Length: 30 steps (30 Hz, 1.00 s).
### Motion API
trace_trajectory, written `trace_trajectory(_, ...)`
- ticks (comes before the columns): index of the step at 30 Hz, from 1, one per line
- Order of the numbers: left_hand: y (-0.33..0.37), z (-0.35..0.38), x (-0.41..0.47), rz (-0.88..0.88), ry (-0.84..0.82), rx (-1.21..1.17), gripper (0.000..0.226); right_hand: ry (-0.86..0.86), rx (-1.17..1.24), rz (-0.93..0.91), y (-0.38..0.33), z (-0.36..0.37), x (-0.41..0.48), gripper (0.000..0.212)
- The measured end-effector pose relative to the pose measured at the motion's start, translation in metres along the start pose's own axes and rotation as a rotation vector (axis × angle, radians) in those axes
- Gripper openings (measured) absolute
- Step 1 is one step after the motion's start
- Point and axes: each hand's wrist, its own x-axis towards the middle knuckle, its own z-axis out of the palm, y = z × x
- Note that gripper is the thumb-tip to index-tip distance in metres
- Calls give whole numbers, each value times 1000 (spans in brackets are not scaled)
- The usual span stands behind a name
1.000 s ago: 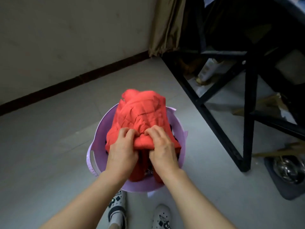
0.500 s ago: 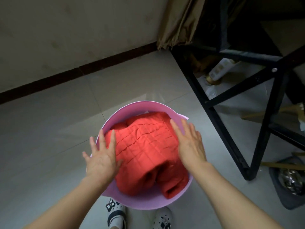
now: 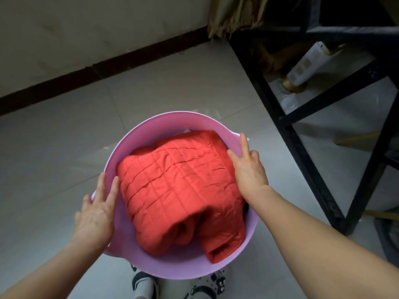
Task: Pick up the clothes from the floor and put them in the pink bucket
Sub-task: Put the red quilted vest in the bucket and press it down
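Note:
A pink bucket (image 3: 164, 120) stands on the tiled floor right in front of me. A red quilted jacket (image 3: 179, 186) fills it, folded over, with one sleeve end at the near right rim. Something dark shows under the jacket at the right. My left hand (image 3: 95, 214) lies on the bucket's left rim with its fingers spread, touching the jacket's edge. My right hand (image 3: 248, 167) rests on the right rim beside the handle, index finger stretched along the rim. Neither hand grips cloth.
A black metal frame (image 3: 302, 152) stands close to the right of the bucket, with a white bottle (image 3: 306, 63) on the floor behind it. A brown curtain (image 3: 233, 14) hangs at the back. A dark baseboard (image 3: 86, 76) runs along the wall. My slippered feet (image 3: 144, 285) are just below the bucket.
Both hands let go of the red jacket, which dropped down into the bucket. They then slid outward from the jacket's sides to the bucket's rim.

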Motion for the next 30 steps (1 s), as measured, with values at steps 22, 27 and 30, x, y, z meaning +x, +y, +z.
trace_trajectory(22,203,-70,117,784,229,241,47,-7,100,569,152,48,-94,27)
trace_trajectory(27,319,-78,120,978,264,253,79,-21,211,800,176,72,-138,21)
trace_trajectory(30,365,-87,115,1009,234,385,52,-35,246,882,183,80,-153,23)
